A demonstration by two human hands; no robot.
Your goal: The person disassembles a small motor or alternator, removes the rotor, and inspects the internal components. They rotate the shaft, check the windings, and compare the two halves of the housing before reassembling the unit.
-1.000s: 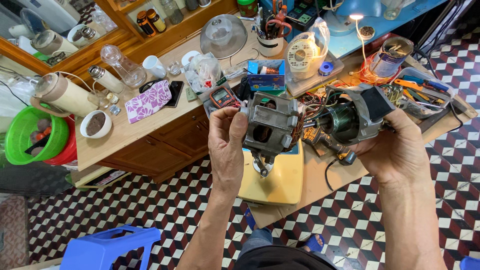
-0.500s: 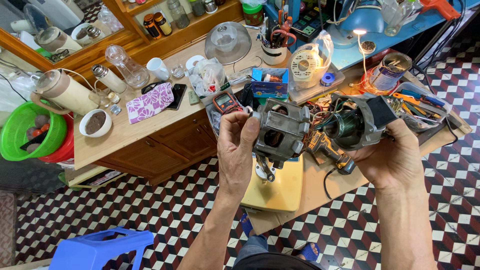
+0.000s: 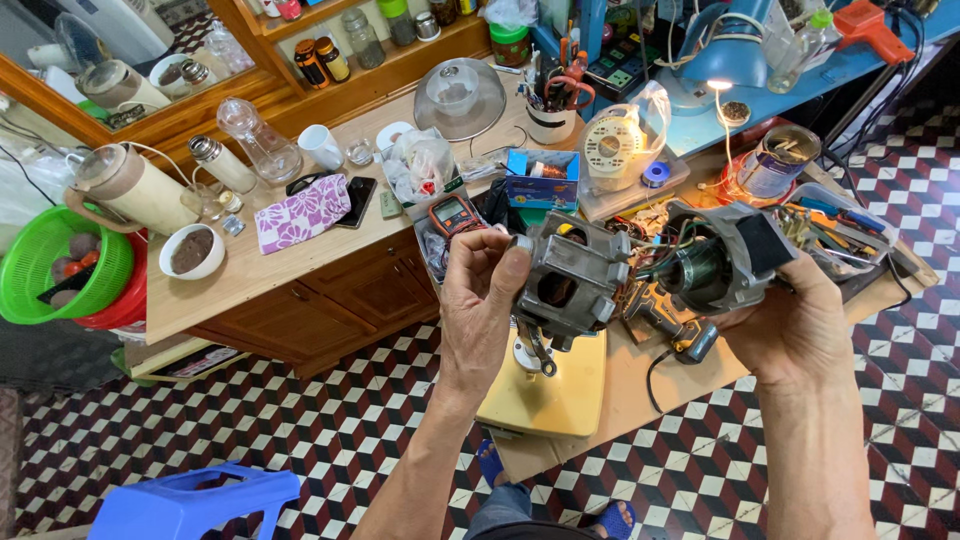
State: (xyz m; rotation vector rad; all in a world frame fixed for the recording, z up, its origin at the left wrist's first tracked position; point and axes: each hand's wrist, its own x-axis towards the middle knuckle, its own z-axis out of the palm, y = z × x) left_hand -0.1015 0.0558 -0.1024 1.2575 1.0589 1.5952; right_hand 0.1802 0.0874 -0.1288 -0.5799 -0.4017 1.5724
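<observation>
- Your left hand [image 3: 485, 300] is closed around the grey cast-metal motor end housing [image 3: 570, 283]: thumb pressed on its near top corner, fingers curled behind its left side and mostly hidden.
- Your right hand [image 3: 795, 325] cups the grey metal motor body with copper windings [image 3: 715, 265] from below and behind, fingers wrapped round its right end, with only a little of them showing.
- You hold two motor parts, one in each hand, side by side and just apart, joined by a bundle of coloured wires [image 3: 655, 255].
- Both parts hang in the air just above the yellow plastic appliance base [image 3: 545, 385], which lies on the wooden workbench [image 3: 640, 400].
- The long axis runs roughly left to right, tilting up toward the right. The end housing's round bearing hole faces you; the motor body's open end, showing the windings, faces left toward the housing.
- One red-and-black multimeter [image 3: 452, 213] lies beyond the yellow base, just behind your left thumb.
- One blue plastic stool [image 3: 190, 500] stands on the chequered floor, well left of the yellow base.
</observation>
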